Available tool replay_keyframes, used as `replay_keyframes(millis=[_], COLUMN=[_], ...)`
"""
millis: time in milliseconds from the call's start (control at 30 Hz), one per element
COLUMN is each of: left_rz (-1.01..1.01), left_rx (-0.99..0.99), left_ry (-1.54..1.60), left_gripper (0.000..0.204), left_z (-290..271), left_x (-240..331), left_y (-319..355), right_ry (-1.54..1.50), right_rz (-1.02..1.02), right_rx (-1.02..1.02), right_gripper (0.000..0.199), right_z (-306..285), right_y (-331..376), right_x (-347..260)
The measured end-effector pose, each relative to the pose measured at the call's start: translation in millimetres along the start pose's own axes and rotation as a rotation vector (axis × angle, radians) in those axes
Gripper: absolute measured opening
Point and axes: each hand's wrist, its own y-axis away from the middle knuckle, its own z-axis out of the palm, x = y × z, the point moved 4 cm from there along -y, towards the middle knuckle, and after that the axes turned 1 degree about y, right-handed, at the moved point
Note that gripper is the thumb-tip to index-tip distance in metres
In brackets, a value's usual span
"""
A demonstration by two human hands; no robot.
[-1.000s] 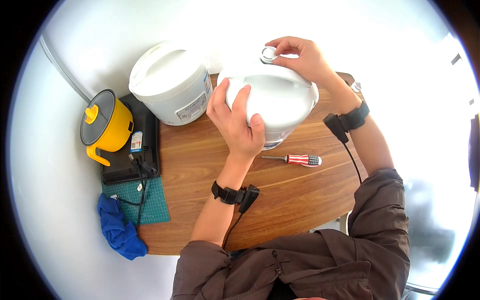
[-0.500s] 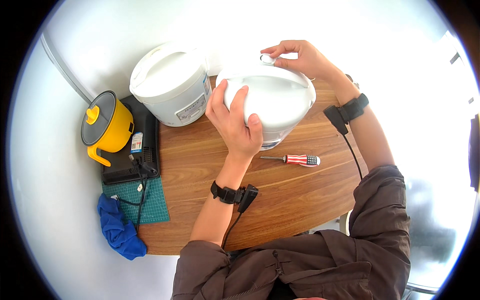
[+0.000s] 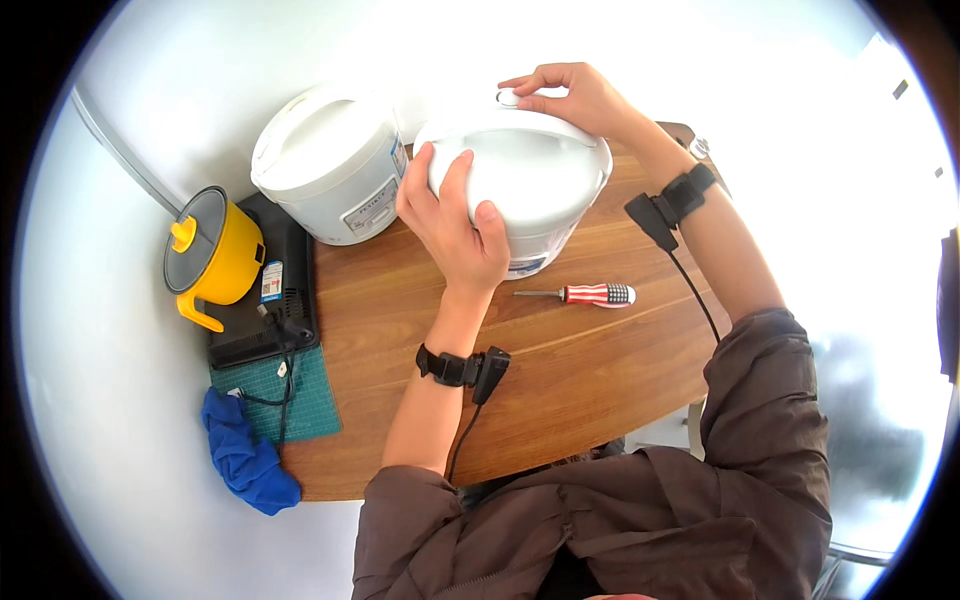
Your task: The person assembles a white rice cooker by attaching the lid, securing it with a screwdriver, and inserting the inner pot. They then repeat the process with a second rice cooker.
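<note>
A white rice cooker [image 3: 530, 185] with a rounded lid and a carrying handle stands toward the back of the wooden table. My left hand [image 3: 455, 225] rests on the lid's left side with its fingers spread. At the cooker's back edge, my right hand [image 3: 575, 95] is closed in a pinch between thumb and fingers on a small round white cap [image 3: 507, 98]. Whether the cap is attached or loose I cannot tell. In front of the cooker lies a screwdriver [image 3: 597, 294] with a red-and-white striped handle, its shaft pointing left.
Left of the cooker stands a second white rice cooker [image 3: 330, 180]. A yellow pot [image 3: 230, 255] with a grey lid sits on a black hot plate [image 3: 265, 335]. Nearer are a green cutting mat [image 3: 315, 400], a black power cord, and a blue cloth [image 3: 240, 455] at the table's edge.
The whole view has shifted slightly, so the cooker and both hands appear a little farther up and left. Both hands keep the same hold.
</note>
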Motion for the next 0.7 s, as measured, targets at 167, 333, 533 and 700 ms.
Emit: replay_keyframes(millis=[167,333,533,700], left_rz=[0.018,-0.149,-0.501,-0.503], left_rx=[0.005,0.091,0.117,0.105], left_ry=[0.041,0.227,0.586,0.508], left_gripper=[0.053,0.064,0.069,0.069], left_z=[0.2,7.6,20.5,20.2], left_x=[-4.9,-26.4,-42.1,-34.3], left_y=[4.5,12.5,30.0,28.7], right_ry=[-0.044,0.303,0.603,0.543], right_rz=[0.086,-0.143,-0.132,0.131], right_rx=[0.054,0.300,0.165,0.035], right_gripper=[0.031,0.040,0.041,0.051], right_z=[-5.4,-11.2,19.3,37.6], right_y=[18.1,54.0,47.0,18.3], right_x=[-1.6,-29.9,-81.6,-90.0])
